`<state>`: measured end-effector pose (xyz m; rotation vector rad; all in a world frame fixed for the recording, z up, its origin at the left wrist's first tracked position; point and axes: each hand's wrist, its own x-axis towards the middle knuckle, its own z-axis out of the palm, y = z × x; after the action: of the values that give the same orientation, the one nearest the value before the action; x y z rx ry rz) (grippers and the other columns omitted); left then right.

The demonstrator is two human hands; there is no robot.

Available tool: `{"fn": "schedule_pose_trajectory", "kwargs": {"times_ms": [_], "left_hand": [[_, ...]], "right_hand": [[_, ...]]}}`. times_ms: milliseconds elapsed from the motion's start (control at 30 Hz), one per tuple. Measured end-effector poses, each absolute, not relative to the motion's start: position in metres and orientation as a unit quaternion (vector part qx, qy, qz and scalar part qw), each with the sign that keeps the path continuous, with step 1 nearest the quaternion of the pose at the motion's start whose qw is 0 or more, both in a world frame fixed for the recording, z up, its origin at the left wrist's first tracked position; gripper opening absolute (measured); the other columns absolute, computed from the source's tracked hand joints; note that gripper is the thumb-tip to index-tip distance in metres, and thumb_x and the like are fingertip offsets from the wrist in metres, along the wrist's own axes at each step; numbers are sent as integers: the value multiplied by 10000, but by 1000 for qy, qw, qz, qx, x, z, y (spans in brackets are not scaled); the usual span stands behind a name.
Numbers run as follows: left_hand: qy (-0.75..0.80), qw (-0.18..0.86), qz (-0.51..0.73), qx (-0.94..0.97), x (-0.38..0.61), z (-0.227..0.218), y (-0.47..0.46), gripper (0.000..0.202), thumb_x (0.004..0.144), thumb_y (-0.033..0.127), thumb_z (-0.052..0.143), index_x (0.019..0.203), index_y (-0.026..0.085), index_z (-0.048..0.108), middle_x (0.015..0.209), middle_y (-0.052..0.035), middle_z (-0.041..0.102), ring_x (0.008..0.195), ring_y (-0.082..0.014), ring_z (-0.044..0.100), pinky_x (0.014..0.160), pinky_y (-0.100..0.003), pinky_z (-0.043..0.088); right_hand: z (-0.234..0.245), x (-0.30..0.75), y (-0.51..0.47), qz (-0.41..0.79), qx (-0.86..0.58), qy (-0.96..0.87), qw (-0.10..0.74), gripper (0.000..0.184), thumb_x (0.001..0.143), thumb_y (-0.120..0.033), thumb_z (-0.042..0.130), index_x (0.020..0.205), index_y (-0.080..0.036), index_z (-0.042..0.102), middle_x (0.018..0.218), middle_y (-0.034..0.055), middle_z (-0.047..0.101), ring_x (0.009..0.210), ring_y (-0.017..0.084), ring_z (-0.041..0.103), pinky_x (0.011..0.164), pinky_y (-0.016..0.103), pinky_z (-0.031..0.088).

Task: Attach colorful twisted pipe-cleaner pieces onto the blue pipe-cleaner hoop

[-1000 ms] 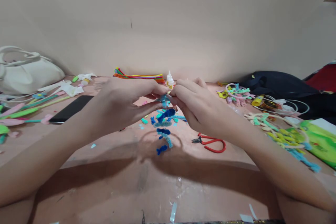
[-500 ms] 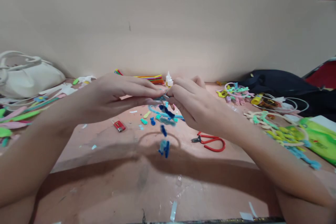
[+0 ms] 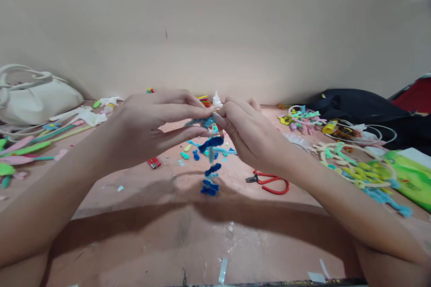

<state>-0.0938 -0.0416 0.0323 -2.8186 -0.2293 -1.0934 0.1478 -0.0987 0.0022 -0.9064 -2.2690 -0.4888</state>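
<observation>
Pinching the top of a blue pipe-cleaner chain [image 3: 213, 169], my left hand [image 3: 144, 130] and right hand [image 3: 249, 136] meet above the counter [image 3: 151, 242] — the fingers [image 3: 183, 110] of both are closed on its upper end. The chain dangles from that grip, its lowest curls low over the counter. Red cutters [image 3: 269, 183] lie to its right — a red lighter [image 3: 154, 163] to its left.

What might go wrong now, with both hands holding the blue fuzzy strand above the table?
1. The left hand and right hand pinch only the top of the blue strand; its tail hangs free and may swing or untwist.
2. Blue scraps lie close by it, so a dropped piece could get lost.
3. The red cutters lie near the right forearm and might be knocked.
</observation>
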Motion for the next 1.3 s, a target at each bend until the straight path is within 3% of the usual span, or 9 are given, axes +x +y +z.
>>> {"fn": "schedule_pose_trajectory", "kwargs": {"times_ms": [233,433,733,967,1133,1300], "left_hand": [[-73,168,-355,-917,-94,29,-56,299,1142,226,509,1395,251,667,1202,-83,751,1095,-162,736,905,-252,596],[-70,210,-373,-901,-92,28,-61,269,1128,189,520,1324,273,683,1138,-66,766,1061,-192,751,933,-313,623],[-69,231,-395,-887,-93,27,-67,242,1061,88,627,1260,205,700,1225,-65,786,1170,-209,757,1024,-326,622],[-61,354,-350,-865,-93,26,-66,237,1048,99,610,1274,165,636,1141,-124,769,1045,-292,763,912,-416,642],[-28,448,-348,-823,-86,28,-67,156,1060,103,573,1206,154,592,982,-98,764,790,-256,726,687,-389,640],[-40,468,-341,-814,-80,27,-59,147,1075,73,495,1160,147,590,929,-88,741,781,-241,735,710,-362,626]], "right_hand": [[8,146,-104,-164,-328,-864,345,277,1189,-215,281,952,-242,422,968,24,630,886,186,598,829,350,392],[5,144,-103,-205,-316,-858,350,332,1208,-287,213,987,-235,455,979,37,633,920,198,600,837,362,390],[3,143,-104,-276,-304,-846,341,286,1186,-186,227,1023,-232,458,1009,45,616,937,209,587,843,361,375],[5,143,-110,-307,-314,-836,328,187,1143,-133,351,1056,-223,490,1017,57,615,960,229,597,847,369,374],[8,141,-114,-295,-329,-839,318,213,1128,-126,345,1053,-228,516,1022,70,627,970,244,596,880,397,392],[20,146,-117,-210,-342,-862,308,281,1156,-204,330,935,-230,502,969,58,619,916,225,595,891,410,420]]}}
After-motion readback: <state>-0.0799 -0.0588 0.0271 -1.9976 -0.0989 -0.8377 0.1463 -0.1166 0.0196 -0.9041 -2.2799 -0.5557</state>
